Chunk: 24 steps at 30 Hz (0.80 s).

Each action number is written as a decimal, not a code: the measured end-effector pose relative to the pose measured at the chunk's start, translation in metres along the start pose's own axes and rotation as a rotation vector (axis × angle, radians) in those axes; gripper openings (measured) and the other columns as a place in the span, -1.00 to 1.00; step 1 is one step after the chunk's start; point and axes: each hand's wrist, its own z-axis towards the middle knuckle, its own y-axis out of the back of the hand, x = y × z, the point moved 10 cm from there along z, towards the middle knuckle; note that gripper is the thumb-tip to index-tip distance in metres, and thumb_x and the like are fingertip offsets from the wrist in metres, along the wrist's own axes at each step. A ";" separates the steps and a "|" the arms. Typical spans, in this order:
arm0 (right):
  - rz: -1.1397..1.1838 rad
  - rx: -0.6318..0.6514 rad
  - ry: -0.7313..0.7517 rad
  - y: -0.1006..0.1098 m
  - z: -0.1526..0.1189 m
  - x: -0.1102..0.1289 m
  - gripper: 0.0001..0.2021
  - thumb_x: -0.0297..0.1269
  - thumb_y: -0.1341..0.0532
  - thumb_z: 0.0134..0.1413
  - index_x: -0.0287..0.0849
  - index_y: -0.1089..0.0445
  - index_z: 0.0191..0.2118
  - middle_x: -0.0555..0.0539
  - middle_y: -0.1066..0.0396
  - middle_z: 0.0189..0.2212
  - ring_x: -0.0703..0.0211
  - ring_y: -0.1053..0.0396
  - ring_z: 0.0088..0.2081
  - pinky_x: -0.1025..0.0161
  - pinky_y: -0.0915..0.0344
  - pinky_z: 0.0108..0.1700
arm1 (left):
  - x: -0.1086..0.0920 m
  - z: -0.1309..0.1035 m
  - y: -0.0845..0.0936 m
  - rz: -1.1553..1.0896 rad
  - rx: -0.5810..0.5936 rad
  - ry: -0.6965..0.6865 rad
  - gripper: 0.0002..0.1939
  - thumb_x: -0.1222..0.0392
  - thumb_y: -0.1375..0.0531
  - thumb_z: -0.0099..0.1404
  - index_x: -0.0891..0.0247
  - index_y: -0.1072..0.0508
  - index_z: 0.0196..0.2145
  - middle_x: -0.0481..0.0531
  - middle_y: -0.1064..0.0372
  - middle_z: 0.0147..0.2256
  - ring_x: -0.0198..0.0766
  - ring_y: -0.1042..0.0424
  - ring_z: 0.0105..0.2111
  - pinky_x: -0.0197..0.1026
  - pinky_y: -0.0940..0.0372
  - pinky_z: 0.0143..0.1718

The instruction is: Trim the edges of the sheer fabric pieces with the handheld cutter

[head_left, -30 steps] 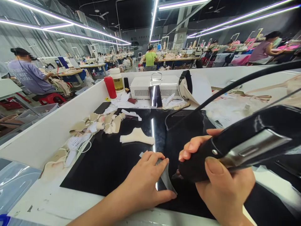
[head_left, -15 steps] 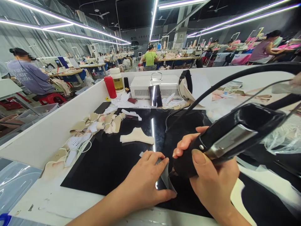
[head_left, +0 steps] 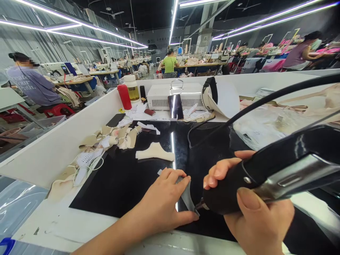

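Note:
My left hand (head_left: 164, 202) rests on the black mat (head_left: 122, 184), curled round a grey curved piece (head_left: 187, 199). Its fingers hold the far end and the thumb the near end. My right hand (head_left: 257, 212) is wrapped round a black corded hand tool (head_left: 294, 159) with a metal lever along its side. The tool's narrow metal tip (head_left: 201, 205) is at the right edge of the grey piece, close to my left thumb; whether it touches cannot be made out. A cream shaped pad (head_left: 155, 152) lies on the mat beyond my left hand.
Beige cut pieces and white tags (head_left: 106, 141) line the left side. A white vented box (head_left: 174, 95), a leaning phone (head_left: 175, 107), a red bottle (head_left: 124, 96) and a jar (head_left: 132, 88) stand at the back. The tool's cable (head_left: 265, 97) arches across the right side, above plastic bags (head_left: 257, 124).
My right hand and the tool have shifted rightwards and slightly down, with the tool lying lower. The metal tip now shows at the grey piece. My left hand has hardly moved.

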 end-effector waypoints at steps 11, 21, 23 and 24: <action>-0.073 -0.011 -0.005 0.004 0.006 -0.001 -0.68 -0.15 -0.39 0.20 0.02 -0.37 0.02 0.02 -0.45 -0.37 0.12 -0.42 -0.41 0.13 -0.47 -0.36 | 0.007 -0.002 0.003 -0.064 -0.073 -0.030 -0.26 0.03 -0.48 0.20 0.13 -0.35 0.27 0.14 -0.29 0.23 0.05 -0.26 0.23 0.18 -0.19 0.32; -0.131 -0.173 0.067 0.039 0.032 0.010 -0.65 -0.23 -0.45 0.06 0.00 -0.43 -0.03 0.06 -0.45 -0.40 0.14 -0.40 -0.41 0.20 -0.47 -0.37 | 0.000 -0.007 0.010 -0.088 -0.154 -0.208 -0.84 0.36 -0.17 0.49 0.24 -0.56 -0.12 -0.05 -0.51 -0.27 -0.28 -0.48 -0.23 0.05 -0.12 0.34; -0.092 -0.172 0.079 0.034 0.032 0.012 -0.65 -0.24 -0.45 0.06 -0.02 -0.43 -0.04 0.07 -0.45 -0.41 0.15 -0.40 -0.41 0.21 -0.47 -0.39 | -0.005 -0.007 0.007 -0.110 -0.136 -0.241 -0.83 0.36 -0.18 0.48 0.24 -0.57 -0.09 -0.04 -0.50 -0.27 -0.27 -0.47 -0.24 0.00 -0.18 0.31; -0.077 -0.161 0.079 0.030 0.031 0.012 -0.65 -0.23 -0.45 0.07 -0.02 -0.43 -0.04 0.07 -0.45 -0.40 0.15 -0.40 -0.41 0.21 -0.47 -0.39 | -0.005 -0.007 0.006 -0.116 -0.134 -0.242 -0.83 0.36 -0.20 0.47 0.24 -0.57 -0.07 -0.02 -0.50 -0.25 -0.25 -0.47 -0.20 -0.04 -0.22 0.27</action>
